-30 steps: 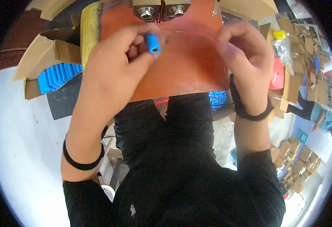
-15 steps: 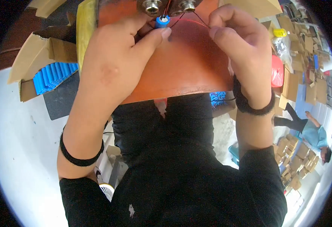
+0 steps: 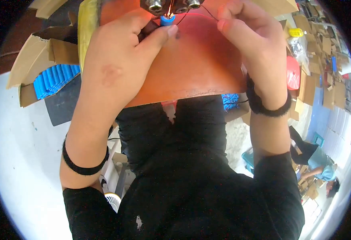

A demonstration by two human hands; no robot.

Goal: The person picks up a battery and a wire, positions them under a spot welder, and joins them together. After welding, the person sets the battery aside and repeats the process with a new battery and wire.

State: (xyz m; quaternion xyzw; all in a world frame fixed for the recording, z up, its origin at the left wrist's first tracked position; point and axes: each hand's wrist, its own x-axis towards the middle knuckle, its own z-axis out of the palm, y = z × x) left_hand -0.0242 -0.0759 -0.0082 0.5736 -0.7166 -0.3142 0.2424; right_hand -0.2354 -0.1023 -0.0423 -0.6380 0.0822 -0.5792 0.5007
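Note:
My left hand [image 3: 117, 64] is closed around a small blue cylindrical cell [image 3: 167, 21], with the thumb lying along its side. The cell's top end sits right under the dark metal electrode head [image 3: 170, 7] of what looks like a spot welder, which has two shiny bolts. A bright orange glow shows where the thin tips meet the cell. To the right, my right hand [image 3: 255, 42] pinches a thin dark wire [image 3: 209, 13] between thumb and forefinger. Part of that wire runs down toward the cell. Both hands are over an orange-brown work surface [image 3: 195, 72].
An open cardboard box [image 3: 26, 72] at the left holds rows of blue cells [image 3: 57, 80]. More blue cells [image 3: 230, 101] are below the surface's right edge. A red bag [image 3: 292, 73] and piled cartons stand at the right, where another person [image 3: 323, 166] bends over boxes.
A bright glow has appeared at the cell's top under the electrodes. Both hands and the cell have shifted slightly up and left in the picture. The other person has bent lower toward the boxes.

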